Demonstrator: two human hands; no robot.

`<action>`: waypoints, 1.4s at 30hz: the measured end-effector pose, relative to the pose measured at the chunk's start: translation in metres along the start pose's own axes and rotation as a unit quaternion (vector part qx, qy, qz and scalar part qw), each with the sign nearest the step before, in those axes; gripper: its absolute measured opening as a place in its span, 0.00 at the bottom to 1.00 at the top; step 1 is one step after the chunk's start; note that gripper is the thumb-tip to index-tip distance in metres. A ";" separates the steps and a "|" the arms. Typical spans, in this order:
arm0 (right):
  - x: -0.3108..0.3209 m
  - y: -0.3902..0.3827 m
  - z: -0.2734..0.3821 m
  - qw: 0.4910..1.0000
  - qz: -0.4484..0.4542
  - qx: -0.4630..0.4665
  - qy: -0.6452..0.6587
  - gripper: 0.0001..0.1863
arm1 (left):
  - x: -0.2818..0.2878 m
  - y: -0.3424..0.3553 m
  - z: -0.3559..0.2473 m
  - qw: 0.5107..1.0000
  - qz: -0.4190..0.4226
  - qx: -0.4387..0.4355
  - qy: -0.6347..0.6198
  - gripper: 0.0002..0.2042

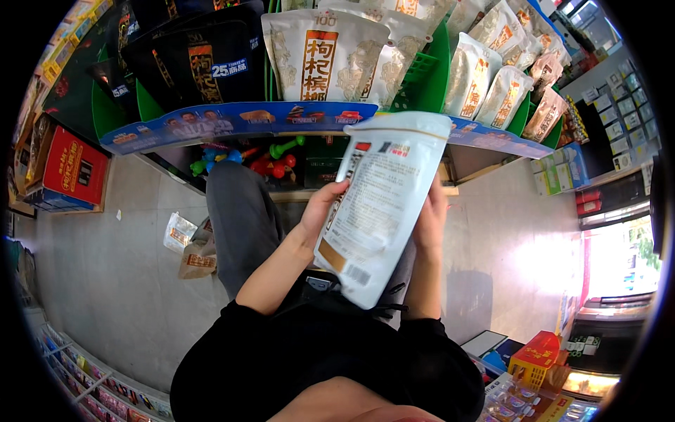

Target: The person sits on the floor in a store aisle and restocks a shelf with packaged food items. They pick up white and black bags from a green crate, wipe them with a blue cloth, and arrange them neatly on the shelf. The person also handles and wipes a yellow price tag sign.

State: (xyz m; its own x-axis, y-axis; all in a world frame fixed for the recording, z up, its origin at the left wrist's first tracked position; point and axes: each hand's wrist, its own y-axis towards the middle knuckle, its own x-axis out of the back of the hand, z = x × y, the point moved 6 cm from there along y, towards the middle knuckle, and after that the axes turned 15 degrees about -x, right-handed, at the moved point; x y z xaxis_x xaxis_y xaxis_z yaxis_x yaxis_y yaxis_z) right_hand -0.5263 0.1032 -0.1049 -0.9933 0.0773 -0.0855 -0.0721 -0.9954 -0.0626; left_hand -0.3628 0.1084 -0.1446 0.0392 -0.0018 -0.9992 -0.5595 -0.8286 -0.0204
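A white zip-top snack pouch is held up in front of me, tilted, its text-covered back turned toward me. My left hand grips its left edge, the thumb lying on the front. Behind the pouch's right side is my right hand, its fingers partly hidden by the bag. Just beyond stands a green display rack with a blue printed front strip. It carries large white pouches in the middle, black pouches at the left and smaller white pouches at the right.
Two small pouches, one white and one brown, lie on the grey floor by my left leg. Colourful toys sit under the rack. A red box stands far left; a yellow basket is at the lower right.
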 end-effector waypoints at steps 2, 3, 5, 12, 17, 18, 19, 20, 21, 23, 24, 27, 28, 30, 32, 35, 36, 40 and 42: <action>-0.006 0.002 0.023 0.993 0.074 -0.019 0.088 0.41 | 0.009 0.004 0.017 0.999 -0.001 0.052 -0.015 0.22; -0.009 0.008 0.019 0.987 0.095 -0.074 0.103 0.47 | 0.019 0.012 0.028 0.997 0.053 0.045 0.038 0.22; -0.022 0.018 0.014 0.963 0.197 -0.105 0.148 0.44 | -0.022 0.004 0.052 0.972 0.103 0.156 -0.145 0.21; -0.023 -0.009 0.049 0.872 0.391 0.100 0.277 0.21 | -0.011 0.007 0.059 0.946 0.159 0.087 0.269 0.26; 0.069 0.006 0.083 0.897 0.145 0.083 0.410 0.22 | -0.090 0.023 -0.021 0.615 0.185 -0.200 0.740 0.26; 0.081 0.010 0.105 0.918 0.042 0.098 0.381 0.24 | -0.112 0.022 -0.039 0.531 0.157 -0.241 0.797 0.23; 0.099 0.014 0.118 0.914 -0.024 0.114 0.389 0.25 | -0.149 0.019 -0.052 0.410 0.188 -0.358 0.818 0.19; 0.110 0.015 0.134 0.910 -0.114 0.150 0.369 0.24 | -0.165 0.027 -0.062 0.349 0.152 -0.350 0.856 0.17; 0.113 0.017 0.151 0.911 -0.116 0.193 0.344 0.23 | -0.188 0.029 -0.068 0.264 0.138 -0.376 0.878 0.17; 0.114 0.026 0.171 0.909 -0.122 0.250 0.310 0.20 | -0.226 0.047 -0.082 0.091 0.125 -0.449 0.880 0.19; 0.111 0.034 0.175 0.907 -0.120 0.264 0.306 0.19 | -0.240 0.057 -0.088 0.039 0.101 -0.439 0.892 0.20; 0.090 0.053 0.187 0.896 -0.149 0.314 0.275 0.19 | -0.248 0.109 -0.106 -0.020 0.081 -0.312 0.946 0.26; 0.086 0.057 0.190 0.891 -0.169 0.333 0.260 0.19 | -0.250 0.121 -0.104 -0.043 0.077 -0.281 0.956 0.26; 0.088 0.076 0.188 0.893 -0.160 0.331 0.260 0.19 | -0.253 0.132 -0.105 -0.048 0.082 -0.308 0.947 0.25; 0.079 0.089 0.186 0.897 -0.160 0.333 0.243 0.18 | -0.246 0.145 -0.111 -0.046 0.092 -0.302 0.948 0.25; 0.070 0.102 0.184 0.893 -0.135 0.341 0.260 0.16 | -0.233 0.156 -0.117 -0.039 0.110 -0.276 0.954 0.25; 0.067 0.105 0.185 0.893 -0.126 0.341 0.265 0.16 | -0.227 0.154 -0.118 -0.045 0.114 -0.283 0.951 0.25; 0.065 0.109 0.188 0.887 -0.092 0.373 0.257 0.15 | -0.227 0.118 -0.101 -0.009 0.123 -0.309 0.943 0.23; 0.050 0.114 0.191 0.899 -0.055 0.362 0.241 0.14 | -0.224 0.096 -0.096 0.007 0.119 -0.315 0.942 0.22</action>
State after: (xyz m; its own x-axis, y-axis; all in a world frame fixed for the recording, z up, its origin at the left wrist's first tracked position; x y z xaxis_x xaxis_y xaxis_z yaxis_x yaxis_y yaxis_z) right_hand -0.6016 -0.0169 0.0732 -0.8351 0.0194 -0.5498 -0.3802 -0.7426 0.5513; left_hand -0.3458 -0.0243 0.0809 0.3715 0.4423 0.8163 -0.6381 -0.5171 0.5705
